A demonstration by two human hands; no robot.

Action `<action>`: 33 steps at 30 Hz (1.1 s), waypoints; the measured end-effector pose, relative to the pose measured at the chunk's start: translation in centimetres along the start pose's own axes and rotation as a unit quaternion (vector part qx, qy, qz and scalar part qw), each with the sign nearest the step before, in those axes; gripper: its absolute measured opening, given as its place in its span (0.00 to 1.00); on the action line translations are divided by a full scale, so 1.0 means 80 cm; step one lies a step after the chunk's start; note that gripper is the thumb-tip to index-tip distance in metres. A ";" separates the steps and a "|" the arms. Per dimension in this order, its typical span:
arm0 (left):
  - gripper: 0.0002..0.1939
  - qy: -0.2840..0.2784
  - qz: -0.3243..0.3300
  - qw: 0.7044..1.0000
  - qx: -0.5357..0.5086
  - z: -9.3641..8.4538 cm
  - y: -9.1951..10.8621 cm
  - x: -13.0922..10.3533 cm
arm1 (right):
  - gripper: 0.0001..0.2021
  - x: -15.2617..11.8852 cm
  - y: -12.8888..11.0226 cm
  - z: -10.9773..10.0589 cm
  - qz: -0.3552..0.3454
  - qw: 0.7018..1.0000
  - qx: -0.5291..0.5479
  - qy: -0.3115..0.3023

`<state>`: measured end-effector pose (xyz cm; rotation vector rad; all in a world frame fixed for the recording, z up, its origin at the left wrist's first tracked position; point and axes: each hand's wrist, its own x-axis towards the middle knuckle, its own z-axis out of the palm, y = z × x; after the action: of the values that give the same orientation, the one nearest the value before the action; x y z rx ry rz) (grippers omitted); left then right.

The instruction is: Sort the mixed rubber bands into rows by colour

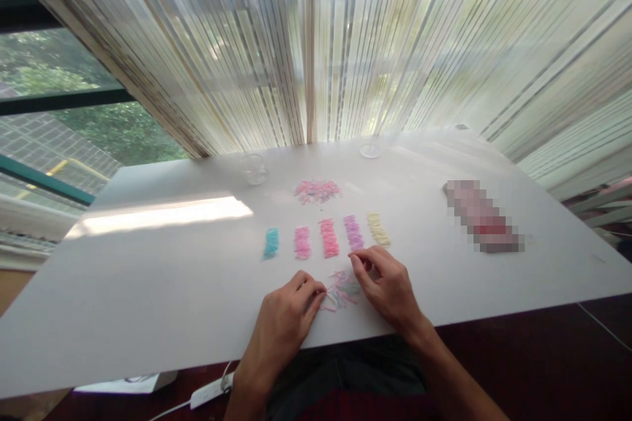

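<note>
My left hand (291,309) is closed in a pinch at the left edge of a loose pile of small, thin pastel strips (344,291), perhaps elastic bands. My right hand (388,283) is pinched too, its fingertips just below a neat column of purple strips (353,232). What either pinch holds is too small to make out. Other sorted columns lie in the same row: blue strips (271,243), light pink strips (302,243), coral pink strips (329,238) and yellow strips (378,229). Behind them sits a larger mixed heap of strips (318,191).
On the white table (187,289) a clear container (255,170) and a clear round lid (370,151) stand at the back. A blurred-out pinkish object (484,217) lies at right. Striped curtains (306,46) hang behind the table. A white power strip (212,391) is below the front edge.
</note>
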<state>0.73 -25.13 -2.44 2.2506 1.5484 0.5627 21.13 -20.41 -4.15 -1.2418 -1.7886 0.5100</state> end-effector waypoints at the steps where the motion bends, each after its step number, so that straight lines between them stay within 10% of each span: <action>1: 0.07 0.002 0.003 1.000 0.006 0.002 0.000 0.000 | 0.06 0.000 0.000 0.000 0.000 1.000 -0.001 -0.001; 15: 0.08 0.056 0.011 0.998 -0.029 -0.004 0.000 0.000 | 0.07 -0.015 -0.012 -0.019 -0.072 0.985 0.059 -0.144; 33: 0.06 0.076 0.026 0.993 -0.085 0.007 0.006 0.004 | 0.05 -0.018 0.002 -0.012 -0.084 0.987 0.088 -0.109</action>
<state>1.47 -25.05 -2.64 2.1657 1.4538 0.8646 22.16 -21.77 -4.34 -0.9337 -1.9629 0.7107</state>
